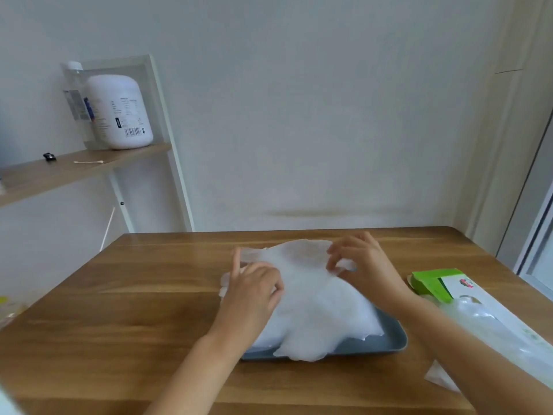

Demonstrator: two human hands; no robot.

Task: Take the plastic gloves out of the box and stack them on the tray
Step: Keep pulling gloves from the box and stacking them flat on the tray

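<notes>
Head view: the plastic gloves (314, 307) lie as a white heap on the grey tray (393, 339), in the middle of the table (134, 310), and hang over the tray's rim. The left hand (251, 292) and the right hand (365, 265) each pinch the top glove's far edge, probably to spread it flat. The green box (434, 284) lies at the table's right edge, just beside the right forearm.

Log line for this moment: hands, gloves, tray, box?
left hand on pile of translucent plastic gloves, grip unclear | right hand pinches its top layer | pile on grey-blue tray | green-and-white cardboard box lies right of tray
</notes>
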